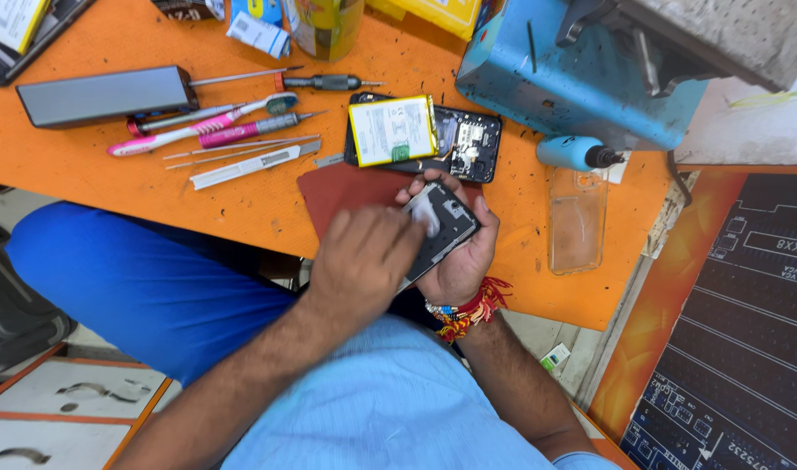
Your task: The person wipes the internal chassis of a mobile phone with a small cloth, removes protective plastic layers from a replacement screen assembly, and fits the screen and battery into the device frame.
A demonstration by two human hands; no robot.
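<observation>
The right hand [464,261] cradles a dark phone frame [442,233] from below, fingers curled up around its far and right edges, just above the near edge of the orange table [242,204]. The frame is a black rectangular shell lying face-up and tilted, its inner side showing: a pale grey patch at the upper left, a small square cut-out near the top, and dark flat metal across the rest. The left hand [363,261] lies over the frame's near end, knuckles up, its fingers bent and pressing on the pale patch; whether it pinches something small there cannot be told, since the fingertips are hidden. A red and yellow thread band [475,311] circles the right wrist. Under the hands sits a brown mat [346,191]. Just beyond the mat lies an opened phone body [470,144] with a yellow-edged white battery [391,130] resting on its left part. To the right of the hands lies a clear phone case [578,221], and above it a small blue bottle [574,153] on its side. To the left are pink-handled tools [208,130], metal tweezers [242,150] and a grey box [107,95].
</observation>
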